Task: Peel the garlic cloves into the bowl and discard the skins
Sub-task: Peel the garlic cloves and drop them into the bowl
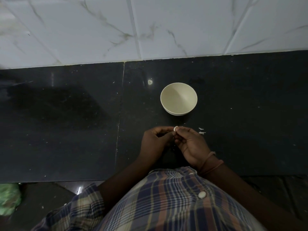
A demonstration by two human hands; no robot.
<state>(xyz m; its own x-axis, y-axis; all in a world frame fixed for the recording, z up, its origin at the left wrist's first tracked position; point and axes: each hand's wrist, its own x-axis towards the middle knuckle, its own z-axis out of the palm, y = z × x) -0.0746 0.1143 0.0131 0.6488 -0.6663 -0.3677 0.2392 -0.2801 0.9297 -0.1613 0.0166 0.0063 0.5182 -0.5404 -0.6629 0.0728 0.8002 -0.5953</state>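
A cream bowl stands on the black counter, and nothing shows inside it. Just in front of the bowl my two hands meet over the counter. A small white garlic clove is pinched between the fingertips of my left hand and my right hand. Most of the clove is hidden by the fingers. A few white skin scraps lie on the counter right of my right hand.
A white marbled tile wall rises behind the counter. A green bag sits low at the left, below the counter's front edge. My checked shirt fills the bottom of the view. Tiny white flecks dot the counter.
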